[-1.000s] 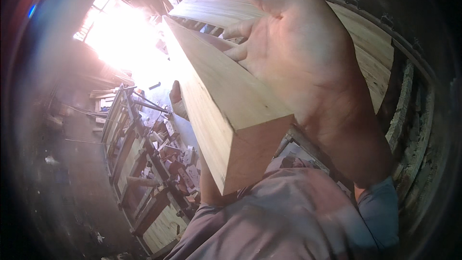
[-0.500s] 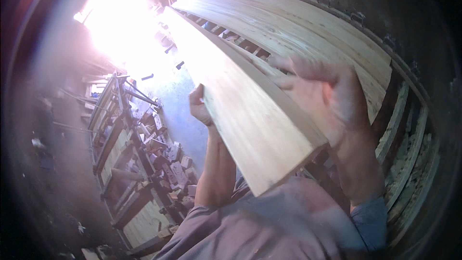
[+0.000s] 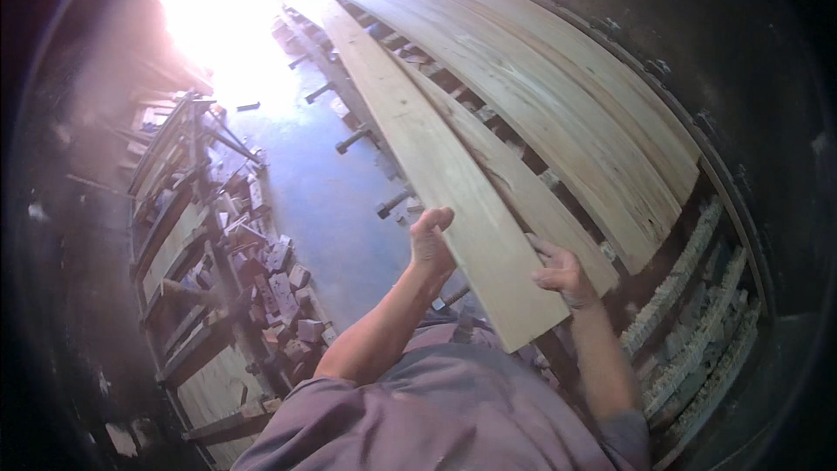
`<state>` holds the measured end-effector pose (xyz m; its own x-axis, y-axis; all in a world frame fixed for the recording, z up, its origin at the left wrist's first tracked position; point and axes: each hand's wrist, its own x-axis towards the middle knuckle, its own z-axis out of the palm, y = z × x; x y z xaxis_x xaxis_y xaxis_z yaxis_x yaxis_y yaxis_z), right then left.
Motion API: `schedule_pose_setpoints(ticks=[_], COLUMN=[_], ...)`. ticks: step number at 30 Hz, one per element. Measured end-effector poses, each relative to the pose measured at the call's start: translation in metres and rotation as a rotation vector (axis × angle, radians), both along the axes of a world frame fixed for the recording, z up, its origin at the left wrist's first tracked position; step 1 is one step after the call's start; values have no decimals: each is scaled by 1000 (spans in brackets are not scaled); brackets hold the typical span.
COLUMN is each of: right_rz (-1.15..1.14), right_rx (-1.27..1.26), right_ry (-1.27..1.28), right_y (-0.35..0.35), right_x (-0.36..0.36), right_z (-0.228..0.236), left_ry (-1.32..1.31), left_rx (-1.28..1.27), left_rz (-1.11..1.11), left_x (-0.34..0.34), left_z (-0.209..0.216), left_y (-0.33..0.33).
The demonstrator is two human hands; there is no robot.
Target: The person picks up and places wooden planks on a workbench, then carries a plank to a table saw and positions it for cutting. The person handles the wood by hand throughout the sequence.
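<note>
A long pale wooden plank (image 3: 445, 179) slants from in front of my body toward the far left, its broad face up. My left hand (image 3: 432, 240) is closed on the plank's left edge, thumb on top. On the opposite edge, close to the near end, my right hand (image 3: 562, 275) grips with its thumb over the wood; some fingers are hidden. Just right of the plank lies a second board (image 3: 532, 201) with a rough edge. Beyond a gap, a broad row of flat boards (image 3: 532, 96) lies on the rack.
Screw clamps (image 3: 356, 139) stick out along the rack's left side. On the floor at left, many wood offcuts (image 3: 283, 292) lie beside a metal frame (image 3: 222, 296) holding panels. Crusted rack bars (image 3: 676, 305) show at the right. Glare washes out the far left.
The plank has come down and away from me, over the rack. My right hand, open and blurred before, has closed on its right edge. My left hand still holds the left edge.
</note>
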<state>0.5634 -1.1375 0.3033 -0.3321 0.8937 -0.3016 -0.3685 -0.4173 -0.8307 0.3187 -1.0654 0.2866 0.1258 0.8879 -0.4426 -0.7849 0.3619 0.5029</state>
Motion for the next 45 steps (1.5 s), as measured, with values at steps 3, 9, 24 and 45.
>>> schedule_pose_setpoints(ticks=[3,9,24,45], right_rz=[104,107,-824,-983], right_rx=[-64,-50,-451,-625], right_ry=[-50,-139,388,-118], right_y=[2,-4,-110,-39], right_x=[-3,-10,-27,-28], right_z=[-26,-68,-96,-79], left_ry=[143,65,-68,-89], left_rx=[-95,-183,-443,-221], left_rz=[-60,-88,-314,-453], left_x=[-1,-10,6,-14], left_z=[-13,-64,-68,-101], left_y=[-1,-3,37,48])
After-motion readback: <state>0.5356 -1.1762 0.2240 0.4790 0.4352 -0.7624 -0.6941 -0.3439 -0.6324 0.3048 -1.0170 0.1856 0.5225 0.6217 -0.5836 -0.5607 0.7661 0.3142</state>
